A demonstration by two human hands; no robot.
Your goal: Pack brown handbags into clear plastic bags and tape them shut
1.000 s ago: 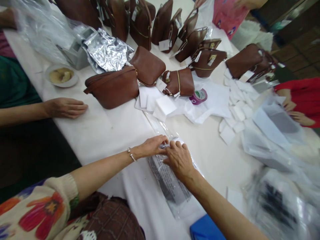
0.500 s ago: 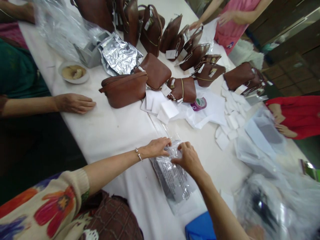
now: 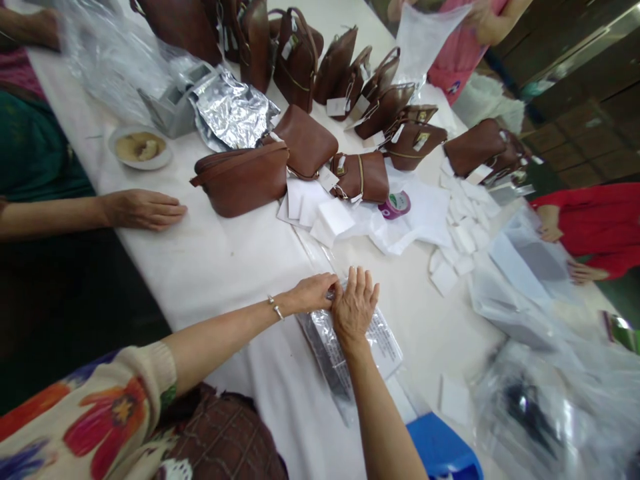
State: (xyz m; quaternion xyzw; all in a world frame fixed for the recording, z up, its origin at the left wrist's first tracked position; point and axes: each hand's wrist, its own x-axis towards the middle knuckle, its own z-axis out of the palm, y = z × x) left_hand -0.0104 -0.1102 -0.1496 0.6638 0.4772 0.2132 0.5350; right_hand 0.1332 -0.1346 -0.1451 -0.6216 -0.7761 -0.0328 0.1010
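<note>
- Right hand (image 3: 354, 310): lying open, fingers extended, resting on the packet (image 3: 327, 343).
- Left hand (image 3: 315, 292): bending over its far edge; cannot tell whether pinching, fingertips being hidden.
- Packet: lying on the table (image 3: 240, 287), beneath both hands; uneven pressing possibly creasing it.
- White cards (image 3: 334, 219): sitting beyond; forward sliding possibly scattering them.

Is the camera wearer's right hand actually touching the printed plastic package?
Touching: the head view shows the right hand lying across the printed plastic package, no gap visible.
</note>
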